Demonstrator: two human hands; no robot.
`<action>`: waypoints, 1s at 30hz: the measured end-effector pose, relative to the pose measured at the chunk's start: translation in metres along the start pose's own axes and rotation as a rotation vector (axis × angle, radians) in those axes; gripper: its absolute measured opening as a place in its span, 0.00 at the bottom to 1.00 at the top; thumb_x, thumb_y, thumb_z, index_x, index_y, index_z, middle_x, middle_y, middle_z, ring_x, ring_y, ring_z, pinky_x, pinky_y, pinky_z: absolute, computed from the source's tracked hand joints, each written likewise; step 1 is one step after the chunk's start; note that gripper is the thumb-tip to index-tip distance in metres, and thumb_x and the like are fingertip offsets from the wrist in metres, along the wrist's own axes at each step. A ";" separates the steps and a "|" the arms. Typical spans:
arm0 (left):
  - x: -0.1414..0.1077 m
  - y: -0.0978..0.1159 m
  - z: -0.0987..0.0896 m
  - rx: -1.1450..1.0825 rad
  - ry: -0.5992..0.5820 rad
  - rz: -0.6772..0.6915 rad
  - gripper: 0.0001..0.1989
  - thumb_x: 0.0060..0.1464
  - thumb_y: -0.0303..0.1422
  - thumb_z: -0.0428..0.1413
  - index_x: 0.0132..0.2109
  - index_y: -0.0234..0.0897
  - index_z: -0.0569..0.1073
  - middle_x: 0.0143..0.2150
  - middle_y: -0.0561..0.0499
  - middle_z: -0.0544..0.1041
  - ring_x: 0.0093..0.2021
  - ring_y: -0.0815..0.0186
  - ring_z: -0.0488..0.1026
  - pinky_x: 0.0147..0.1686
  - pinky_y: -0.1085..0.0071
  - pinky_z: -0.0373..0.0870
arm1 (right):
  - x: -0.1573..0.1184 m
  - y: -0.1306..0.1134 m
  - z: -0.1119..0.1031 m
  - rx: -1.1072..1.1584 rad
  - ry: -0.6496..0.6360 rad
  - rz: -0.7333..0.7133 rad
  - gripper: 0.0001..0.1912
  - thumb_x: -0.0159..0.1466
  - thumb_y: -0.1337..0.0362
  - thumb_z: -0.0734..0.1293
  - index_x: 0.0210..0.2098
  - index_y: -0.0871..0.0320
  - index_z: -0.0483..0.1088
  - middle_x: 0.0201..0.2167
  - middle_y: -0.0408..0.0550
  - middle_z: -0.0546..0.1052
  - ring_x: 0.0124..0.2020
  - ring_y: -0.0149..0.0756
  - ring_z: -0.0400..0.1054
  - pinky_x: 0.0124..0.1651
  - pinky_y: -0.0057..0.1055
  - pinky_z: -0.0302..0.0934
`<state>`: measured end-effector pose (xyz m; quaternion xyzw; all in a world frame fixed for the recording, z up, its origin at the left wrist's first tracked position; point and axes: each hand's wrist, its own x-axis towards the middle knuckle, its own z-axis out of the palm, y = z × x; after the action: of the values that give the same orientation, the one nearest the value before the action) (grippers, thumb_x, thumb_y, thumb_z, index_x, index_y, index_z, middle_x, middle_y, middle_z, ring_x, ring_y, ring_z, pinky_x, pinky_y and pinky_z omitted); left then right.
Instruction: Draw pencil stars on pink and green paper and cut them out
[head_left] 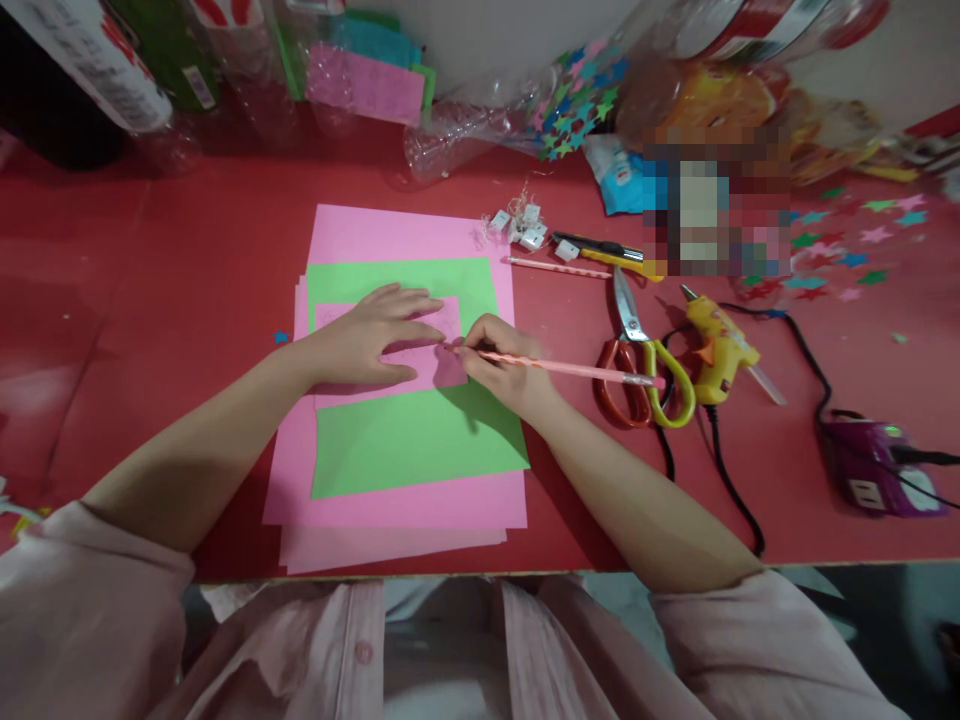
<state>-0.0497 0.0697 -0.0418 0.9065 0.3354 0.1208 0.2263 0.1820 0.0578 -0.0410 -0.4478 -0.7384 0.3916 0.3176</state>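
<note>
My right hand [501, 362] is closed around a pink pencil [570, 369], whose tip meets a small pink sheet [435, 375] near its right side. Faint marks show on that sheet. Fingers spread, my left hand [382, 335] lies flat across the small sheet and covers much of it. Beneath is a green sheet [412, 445], which rests on larger pink sheets [405, 235] stacked on the red table. The pencil's eraser end reaches over the handles of a pair of scissors [634, 340].
Right of the paper lie a second pencil [559, 267], a cutter knife [600, 245], white tags [532, 232] and a yellow glue gun [716, 350]. A purple power box [874, 470] with cables sits farther right. Plastic bottles [480, 120] and star cut-outs [585, 95] line the back.
</note>
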 end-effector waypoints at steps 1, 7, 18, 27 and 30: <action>0.000 0.000 0.000 0.000 0.002 0.001 0.22 0.60 0.39 0.54 0.59 0.42 0.71 0.70 0.45 0.59 0.71 0.52 0.52 0.69 0.48 0.42 | 0.000 0.000 0.000 0.004 -0.001 -0.004 0.06 0.57 0.67 0.62 0.24 0.55 0.60 0.19 0.37 0.63 0.22 0.26 0.55 0.26 0.27 0.50; 0.000 0.000 0.000 -0.003 0.007 0.006 0.21 0.60 0.38 0.54 0.60 0.42 0.71 0.70 0.44 0.59 0.70 0.52 0.52 0.69 0.49 0.43 | 0.000 -0.001 0.002 -0.014 0.029 0.005 0.07 0.56 0.67 0.63 0.23 0.55 0.59 0.18 0.36 0.62 0.21 0.26 0.54 0.26 0.27 0.49; 0.000 0.001 -0.001 -0.020 -0.011 -0.016 0.23 0.59 0.40 0.55 0.60 0.42 0.71 0.71 0.45 0.58 0.71 0.52 0.51 0.69 0.48 0.42 | -0.002 -0.005 0.003 -0.083 0.137 0.098 0.10 0.55 0.67 0.63 0.22 0.54 0.56 0.17 0.35 0.60 0.20 0.26 0.52 0.25 0.27 0.47; 0.000 0.001 -0.001 -0.019 -0.009 -0.019 0.23 0.59 0.41 0.55 0.60 0.41 0.71 0.71 0.44 0.58 0.71 0.52 0.51 0.69 0.48 0.42 | -0.001 -0.002 0.002 -0.070 0.167 0.069 0.09 0.53 0.68 0.63 0.22 0.54 0.56 0.17 0.35 0.59 0.20 0.26 0.52 0.24 0.27 0.46; 0.000 0.001 -0.001 -0.018 -0.011 -0.020 0.23 0.59 0.40 0.55 0.60 0.41 0.71 0.71 0.44 0.58 0.71 0.52 0.51 0.69 0.48 0.42 | -0.001 -0.002 0.001 -0.093 0.138 0.077 0.09 0.54 0.67 0.63 0.22 0.54 0.56 0.17 0.35 0.60 0.20 0.26 0.52 0.24 0.27 0.46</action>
<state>-0.0498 0.0693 -0.0404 0.9018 0.3419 0.1166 0.2374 0.1805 0.0557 -0.0398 -0.5159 -0.7145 0.3369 0.3316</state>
